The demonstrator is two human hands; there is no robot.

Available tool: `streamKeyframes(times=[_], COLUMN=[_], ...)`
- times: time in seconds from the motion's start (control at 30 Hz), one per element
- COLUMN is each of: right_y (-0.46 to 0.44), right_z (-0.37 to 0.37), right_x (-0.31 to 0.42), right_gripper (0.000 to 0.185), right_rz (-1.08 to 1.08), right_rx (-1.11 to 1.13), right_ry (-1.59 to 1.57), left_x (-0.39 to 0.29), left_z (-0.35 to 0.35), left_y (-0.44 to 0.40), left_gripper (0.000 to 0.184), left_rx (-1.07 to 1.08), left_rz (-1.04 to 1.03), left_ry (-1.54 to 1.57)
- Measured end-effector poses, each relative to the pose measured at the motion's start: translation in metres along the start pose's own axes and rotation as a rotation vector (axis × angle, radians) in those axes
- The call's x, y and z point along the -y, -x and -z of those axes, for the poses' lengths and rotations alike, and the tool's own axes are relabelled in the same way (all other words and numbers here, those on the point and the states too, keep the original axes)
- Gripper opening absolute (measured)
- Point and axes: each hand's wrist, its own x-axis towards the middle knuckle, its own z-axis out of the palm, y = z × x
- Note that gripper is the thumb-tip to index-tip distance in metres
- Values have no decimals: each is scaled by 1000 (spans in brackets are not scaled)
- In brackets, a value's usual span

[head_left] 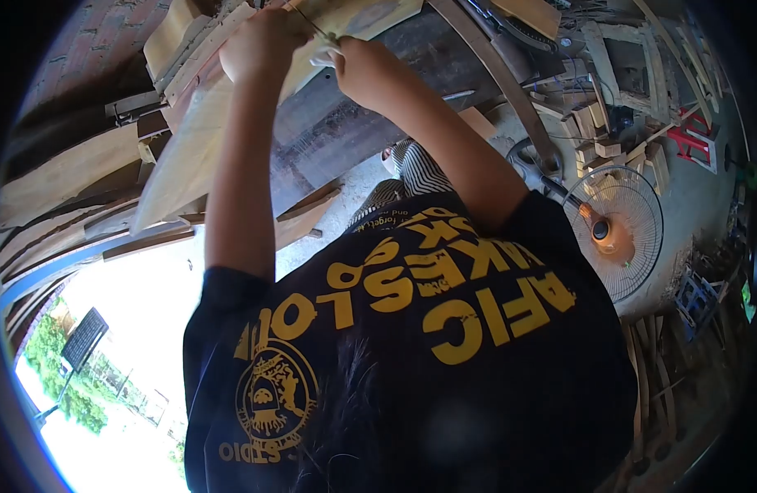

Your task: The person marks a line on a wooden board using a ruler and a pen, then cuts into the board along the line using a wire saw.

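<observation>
Left of the 2 arms lie stacked boards (70,177), then the left hand (259,45) is raised with its fingers bent, though I cannot tell whether they close on anything. Just beside it, above a dark tabletop (337,123), a small white wad (322,57) sits between the 2 hands, clamped in the fingers of the right hand (366,70); farther right stand 1 fan (633,259) and 1 red stool (692,140).
</observation>
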Motion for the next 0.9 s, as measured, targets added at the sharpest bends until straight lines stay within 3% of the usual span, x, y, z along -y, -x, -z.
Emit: streamKeyframes(times=[0.07,0.17,0.23,0.33,0.43,0.57,0.63,0.73,0.77,0.87,0.9], right_y=[2,45,74,35,4,50,79,48,20,-7,1], right_z=[2,0,7,6,8,7,11,16,-5,-2,2], right_x=[1,-22,-24,-18,6,-7,-17,-5,-14,8,6], right_gripper=[21,23,24,25,24,26,28,29,29,30,30], right_rz=[-19,13,-7,-26,-85,-66,-52,-85,-65,-31,-33], right_rx=[-18,52,-58,67,54,116,3,126,19,17,37], right_ry=[37,-62,-103,-93,-6,10,7,-93,-30,93,82], left_x=[8,11,9,-4,-3,6,10,-1,-1,2,6], left_z=[6,3,7,14,30,18,9,20,25,28,14], left_y=[-9,-14,-13,-8,-15,-29,-34,-21,-12,-18,-20], left_gripper=[23,22,23,26,33,31,29,30,30,27,23], left_rx=[130,119,117,112,156,192,87,103,134,181,51], left_rz=[-57,-49,-63,-1,75,123,48,93,5,65,19], left_ry=[164,133,174,58,101,112,41,73,133,178,42])
